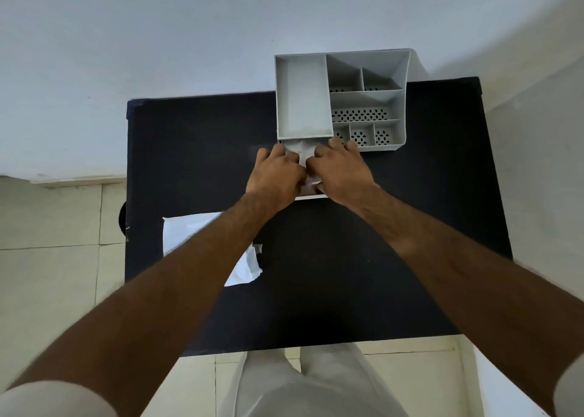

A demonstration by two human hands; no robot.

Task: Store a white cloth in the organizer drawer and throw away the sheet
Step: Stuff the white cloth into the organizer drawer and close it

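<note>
Two hands work side by side at the pulled-out drawer [311,196] of the grey organizer [341,100], rear of black table [347,274]. L hand [274,176] and R hand [339,172], fingers curled, press the white cloth [300,151] into the drawer. White sheet [192,230] lies flat on table's L side, partly under L forearm.

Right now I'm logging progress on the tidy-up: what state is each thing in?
Drawer: pulled out of the organizer, open.
Cloth: in the drawer, under both hands.
Left hand: pressing on the cloth, fingers curled.
Right hand: pressing on the cloth, fingers curled.
Sheet: lying flat on the table, untouched, partly under the left forearm.
Organizer: upright on the table, top compartments empty.
</note>
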